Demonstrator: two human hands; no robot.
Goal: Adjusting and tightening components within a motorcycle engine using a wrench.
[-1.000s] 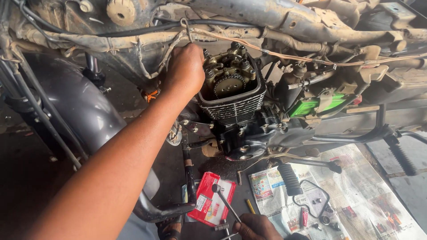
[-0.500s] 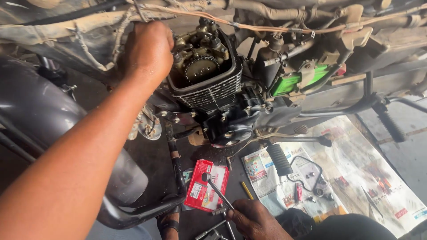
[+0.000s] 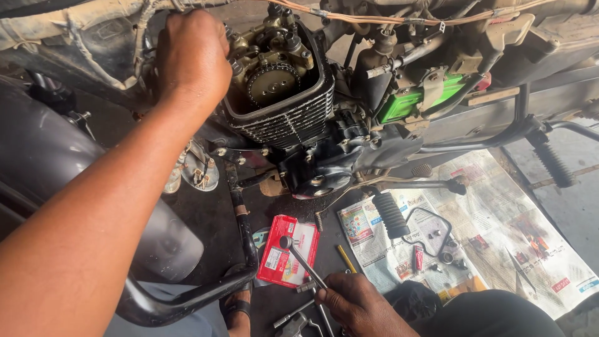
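Open engine (image 3: pixel 281 93) with both hands at work; the view has closed in over the last second.

The left hand (image 3: pixel 190 59) stays fisted against the head's left rim, beside the sprocket (image 3: pixel 271 84) (what the fingers clasp cannot be told). The right hand (image 3: pixel 359 306), barely in view a second ago, now shows on the floor, fingers pinched round a socket wrench (image 3: pixel 299 259) whose head lies over the red packet (image 3: pixel 287 249), left of the newspaper (image 3: pixel 499 237).
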